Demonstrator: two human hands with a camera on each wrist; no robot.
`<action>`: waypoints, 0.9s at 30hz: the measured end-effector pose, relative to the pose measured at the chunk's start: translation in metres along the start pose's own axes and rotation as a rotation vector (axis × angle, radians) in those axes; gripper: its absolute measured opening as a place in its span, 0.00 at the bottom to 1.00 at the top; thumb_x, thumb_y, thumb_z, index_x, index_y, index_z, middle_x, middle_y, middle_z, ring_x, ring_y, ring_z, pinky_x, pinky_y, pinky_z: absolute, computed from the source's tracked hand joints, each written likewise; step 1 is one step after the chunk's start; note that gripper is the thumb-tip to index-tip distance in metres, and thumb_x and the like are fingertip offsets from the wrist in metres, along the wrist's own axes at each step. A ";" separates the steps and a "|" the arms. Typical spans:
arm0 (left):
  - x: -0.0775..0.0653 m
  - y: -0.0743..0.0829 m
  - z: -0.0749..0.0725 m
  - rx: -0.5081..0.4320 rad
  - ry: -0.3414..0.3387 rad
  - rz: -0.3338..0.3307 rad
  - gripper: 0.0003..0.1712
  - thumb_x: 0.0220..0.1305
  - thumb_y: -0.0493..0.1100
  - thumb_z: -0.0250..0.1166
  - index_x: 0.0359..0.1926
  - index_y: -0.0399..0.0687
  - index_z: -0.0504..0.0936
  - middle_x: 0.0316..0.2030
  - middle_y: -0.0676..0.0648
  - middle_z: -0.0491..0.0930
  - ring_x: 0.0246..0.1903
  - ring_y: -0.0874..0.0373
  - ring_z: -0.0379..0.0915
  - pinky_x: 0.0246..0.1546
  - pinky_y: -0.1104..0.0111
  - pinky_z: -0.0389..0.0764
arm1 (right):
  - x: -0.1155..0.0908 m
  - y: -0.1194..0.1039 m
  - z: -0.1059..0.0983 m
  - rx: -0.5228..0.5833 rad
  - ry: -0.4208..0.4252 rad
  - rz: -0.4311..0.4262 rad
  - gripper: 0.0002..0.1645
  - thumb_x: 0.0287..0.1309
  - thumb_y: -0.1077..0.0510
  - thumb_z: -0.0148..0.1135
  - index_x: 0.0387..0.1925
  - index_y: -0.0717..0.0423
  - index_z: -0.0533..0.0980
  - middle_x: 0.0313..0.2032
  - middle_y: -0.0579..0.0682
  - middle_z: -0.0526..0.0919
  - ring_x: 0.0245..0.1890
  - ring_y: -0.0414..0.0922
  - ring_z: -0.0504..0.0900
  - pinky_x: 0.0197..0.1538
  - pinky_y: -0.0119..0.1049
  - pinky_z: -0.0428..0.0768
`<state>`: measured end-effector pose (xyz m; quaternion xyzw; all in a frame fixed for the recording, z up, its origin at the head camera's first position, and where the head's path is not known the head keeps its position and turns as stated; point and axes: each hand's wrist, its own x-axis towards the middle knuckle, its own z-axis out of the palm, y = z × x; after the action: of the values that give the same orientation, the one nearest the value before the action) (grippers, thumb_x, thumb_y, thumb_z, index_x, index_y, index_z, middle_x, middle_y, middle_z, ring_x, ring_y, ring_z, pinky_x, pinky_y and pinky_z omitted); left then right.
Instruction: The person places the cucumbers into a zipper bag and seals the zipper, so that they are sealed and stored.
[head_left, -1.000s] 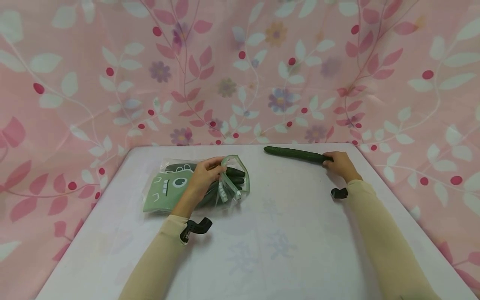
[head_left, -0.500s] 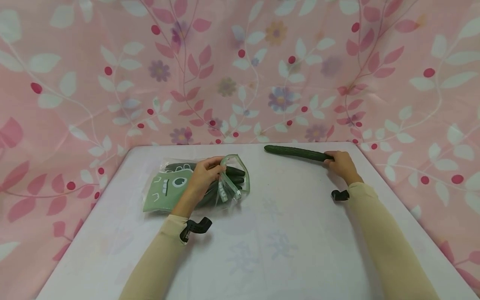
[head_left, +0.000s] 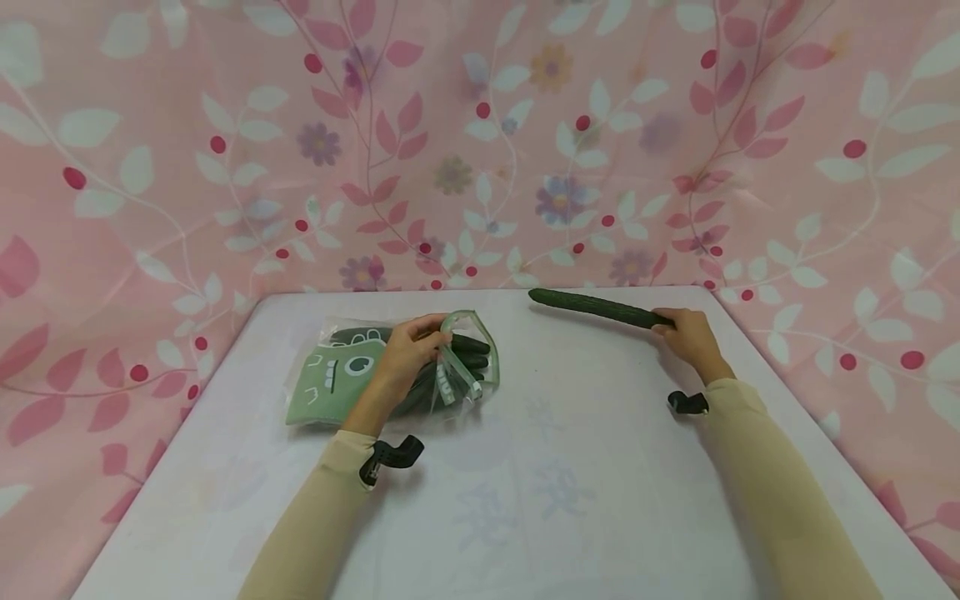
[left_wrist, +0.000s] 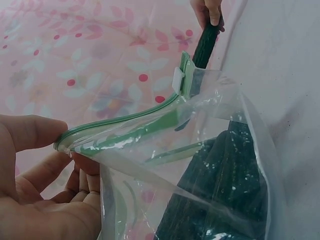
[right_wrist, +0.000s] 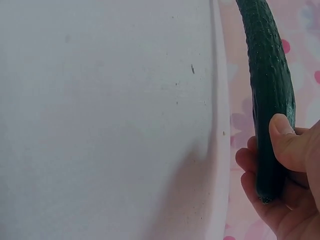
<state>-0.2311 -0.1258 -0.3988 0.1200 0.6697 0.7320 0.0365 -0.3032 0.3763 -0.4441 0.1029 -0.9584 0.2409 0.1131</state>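
Observation:
My left hand (head_left: 408, 354) pinches the green zip rim of a clear plastic zip bag (head_left: 322, 392) between thumb and finger, and the bag's mouth gapes to the right. A one-eyed monster face on green is printed on the bag. Several dark cucumbers (left_wrist: 220, 185) lie inside, their ends toward the mouth. At the right, my right hand (head_left: 688, 337) grips one end of a long dark green cucumber (head_left: 592, 306), which points left toward the bag. The right wrist view shows the thumb (right_wrist: 287, 142) on top of this cucumber and the fingers curled underneath.
Both hands work over a white table (head_left: 540, 500) with a faint printed pattern. Behind it hangs a pink floral cloth (head_left: 480, 167), close to the table's back edge. A white slider (left_wrist: 177, 80) sits on the bag's zip.
My right hand has shifted slightly right and downward in the view, and the cucumber's gripped end dips a little with it. My left hand and the bag have stayed put.

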 end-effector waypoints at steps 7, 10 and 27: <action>-0.002 0.001 0.000 0.031 0.000 0.010 0.21 0.74 0.33 0.61 0.64 0.29 0.78 0.49 0.42 0.80 0.43 0.54 0.73 0.40 0.67 0.78 | -0.007 -0.010 -0.005 0.019 -0.009 0.001 0.22 0.72 0.64 0.61 0.63 0.71 0.76 0.55 0.74 0.79 0.57 0.72 0.76 0.61 0.69 0.69; -0.002 0.002 0.000 0.037 0.001 0.018 0.20 0.74 0.33 0.61 0.63 0.30 0.79 0.48 0.44 0.81 0.43 0.54 0.73 0.40 0.67 0.78 | -0.010 -0.014 -0.007 0.034 -0.004 0.002 0.22 0.73 0.64 0.61 0.63 0.70 0.77 0.55 0.74 0.80 0.57 0.71 0.76 0.61 0.69 0.69; -0.002 0.005 0.000 0.054 0.000 0.011 0.21 0.74 0.34 0.61 0.65 0.32 0.79 0.50 0.43 0.81 0.43 0.54 0.73 0.41 0.67 0.78 | -0.039 -0.049 -0.013 0.093 0.077 -0.101 0.20 0.67 0.66 0.68 0.59 0.67 0.81 0.51 0.69 0.84 0.44 0.62 0.81 0.46 0.57 0.74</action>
<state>-0.2282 -0.1265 -0.3944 0.1245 0.6884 0.7140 0.0291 -0.2514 0.3462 -0.4223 0.1468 -0.9348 0.2829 0.1569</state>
